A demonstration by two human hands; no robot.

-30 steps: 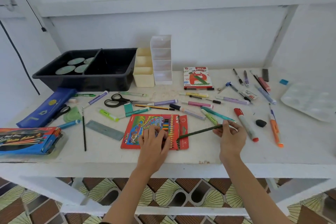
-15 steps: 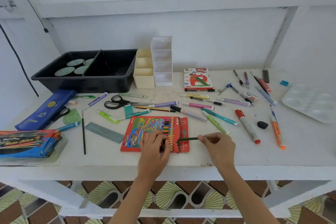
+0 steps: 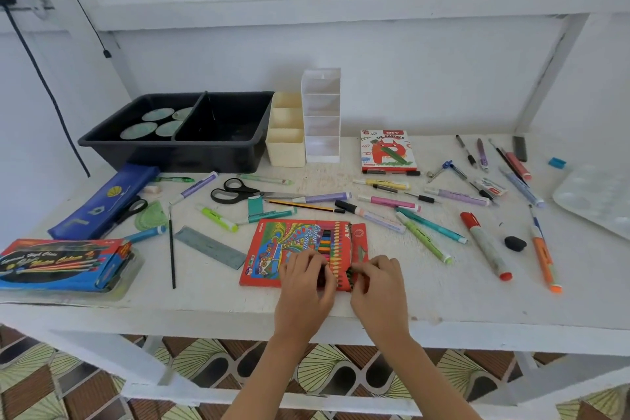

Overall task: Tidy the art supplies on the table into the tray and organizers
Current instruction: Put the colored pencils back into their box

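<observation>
A red box of coloured pencils lies open near the table's front edge, with its row of pencils showing. My left hand holds the box at its near end, fingers curled over the pencils. My right hand pinches the back end of a dark green pencil at the box's right side; most of that pencil is hidden. The black divided tray stands at the back left. Beside it stand a cream organizer and a white organizer.
Several markers and pens lie scattered across the table, among them a red marker and an orange marker. Scissors, a ruler, a blue pencil case, a paint set, an oil pastels box and a palette lie around.
My right hand has moved left with the green pencil, from out on the table to the box, and the pencil has slid in. My left hand stayed on the box.
</observation>
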